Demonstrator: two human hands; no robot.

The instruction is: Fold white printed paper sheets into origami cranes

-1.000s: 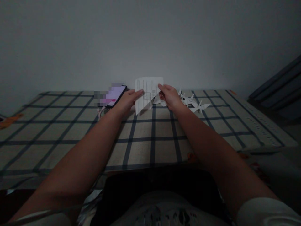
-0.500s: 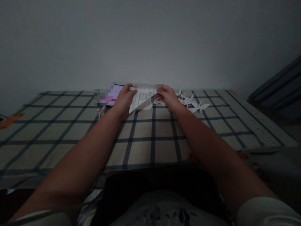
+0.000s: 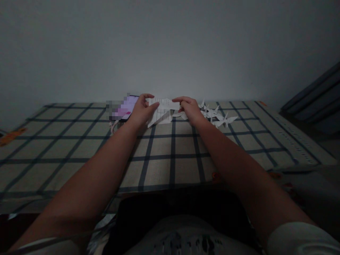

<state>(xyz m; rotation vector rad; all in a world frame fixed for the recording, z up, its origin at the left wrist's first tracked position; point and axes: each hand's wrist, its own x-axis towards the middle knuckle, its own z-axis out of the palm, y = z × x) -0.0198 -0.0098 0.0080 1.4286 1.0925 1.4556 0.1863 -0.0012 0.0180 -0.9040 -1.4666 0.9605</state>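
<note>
A printed sheet of paper (image 3: 162, 104), folded over on itself, is held up between my hands near the back of the table. My left hand (image 3: 143, 108) pinches its left side between thumb and fingers. At the right end, my right hand (image 3: 190, 108) has its index finger along the top edge and its thumb below, closed on the paper's narrow corner. Below the held sheet, more white paper (image 3: 166, 118) shows on the cloth; how the layers join is hard to make out. Folded paper cranes (image 3: 225, 120) lie just right of my right hand.
A phone (image 3: 129, 106) with a lit purple screen lies left of my left hand, partly pixelated. A checked cloth (image 3: 172, 156) covers the table, which meets a plain wall (image 3: 170, 49). An orange item (image 3: 12, 136) lies at the left edge.
The printed sheet has gone from a broad raised triangle to a lower, folded-over shape. My right fingers have shifted along its right corner; my left hand stays nearly in place.
</note>
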